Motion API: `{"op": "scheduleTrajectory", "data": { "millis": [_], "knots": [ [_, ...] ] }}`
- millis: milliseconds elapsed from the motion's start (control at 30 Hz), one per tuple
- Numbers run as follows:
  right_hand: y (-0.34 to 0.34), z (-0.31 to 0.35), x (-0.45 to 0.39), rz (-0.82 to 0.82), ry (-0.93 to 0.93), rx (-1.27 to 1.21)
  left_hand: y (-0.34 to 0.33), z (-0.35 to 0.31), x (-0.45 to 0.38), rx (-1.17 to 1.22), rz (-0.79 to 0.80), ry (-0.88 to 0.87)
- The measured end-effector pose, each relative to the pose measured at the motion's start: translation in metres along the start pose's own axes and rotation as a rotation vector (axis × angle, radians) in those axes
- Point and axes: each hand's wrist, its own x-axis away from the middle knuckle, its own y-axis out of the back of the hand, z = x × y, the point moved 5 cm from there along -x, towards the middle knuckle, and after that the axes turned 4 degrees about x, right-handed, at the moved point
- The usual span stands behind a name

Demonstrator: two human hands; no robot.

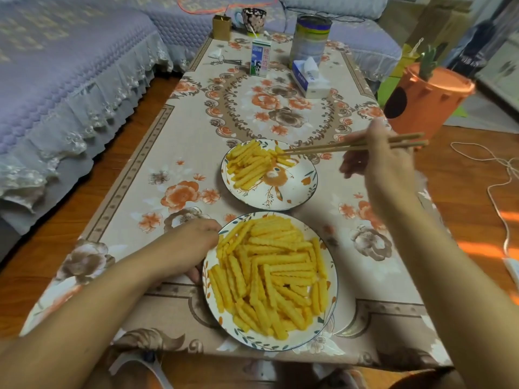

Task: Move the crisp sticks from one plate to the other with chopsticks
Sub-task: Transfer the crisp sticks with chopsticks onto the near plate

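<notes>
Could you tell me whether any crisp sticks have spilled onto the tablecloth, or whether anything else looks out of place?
Nothing stands out. All crisp sticks lie on the near plate and far plate; none on the tablecloth. The milk carton and tin stand upright.

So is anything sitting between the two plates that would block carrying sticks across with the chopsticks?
Nothing visible does. Only bare tablecloth lies between the near plate and the far plate. The right hand holds the chopsticks, tips at the far plate's sticks.
</notes>
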Motion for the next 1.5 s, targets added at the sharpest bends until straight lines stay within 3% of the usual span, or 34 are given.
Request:
{"op": "scheduleTrajectory", "data": {
  "millis": [67,133,267,400,633,867,1167,1333,1500],
  "knots": [
    [0.015,0.019,0.0,0.048,-0.072,-0.138,0.001,0.0,-0.001,0.015,-0.006,-0.002],
    [0.026,0.032,0.002,0.239,-0.153,-0.202,0.0,-0.001,-0.001,0.025,-0.006,0.009],
    [0.024,0.043,0.023,0.704,-0.248,-0.037,-0.001,-0.008,0.004,0.0,0.012,0.006],
    [0.007,0.044,0.039,0.819,-0.259,0.149,0.0,-0.015,0.011,-0.023,0.018,-0.006],
    [0.001,0.047,0.043,0.849,-0.229,0.26,0.001,-0.01,0.009,0.03,0.009,0.005],
    [0.027,0.052,0.025,0.571,-0.192,0.18,0.0,-0.014,0.008,-0.037,0.046,-0.026],
    [-0.019,0.046,0.066,0.972,-0.241,0.261,-0.003,-0.017,0.012,-0.029,0.029,-0.01],
    [-0.023,0.046,0.071,1.022,-0.237,0.296,-0.003,-0.015,0.01,-0.03,0.029,-0.017],
    [-0.011,0.047,0.059,0.923,-0.248,0.254,-0.001,-0.013,0.01,0.005,0.011,0.004]
  ]
}}
